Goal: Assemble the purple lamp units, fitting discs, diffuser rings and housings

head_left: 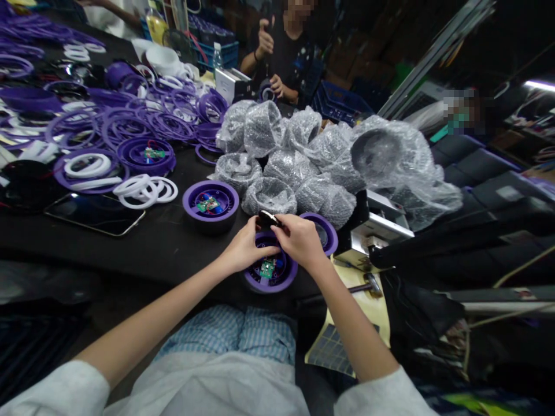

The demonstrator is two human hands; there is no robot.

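The right hand (301,240) has its fingers closed on a dark round part (269,218), pinched between thumb and index finger just above the far rim of a purple housing (269,286). The left hand (245,248) has its raised fingertips at the part's left edge; whether they grip it cannot be told. Inside the housing, below the hands, sits a green circuit board (267,267). To the near right, a yellow sheet (378,318) carries dark rectangular labels (333,349), whose printing is too small to read. The left thumb stretches rightward over the housing, while the right hand curls in, back upward; both forearms (158,312) converge from the near side. A second housing (211,218) stands to the left on the black counter (173,254), another (332,237) just behind the right hand. A hammer (372,285) lies right, across the yellow sheet. Farther out are bubble-wrapped pieces (299,159), then, leftward, white rings (147,193), a phone (95,214) and heaped purple rings (151,122). At the far side, a co-worker's hand (277,86) touches a round piece (266,91).
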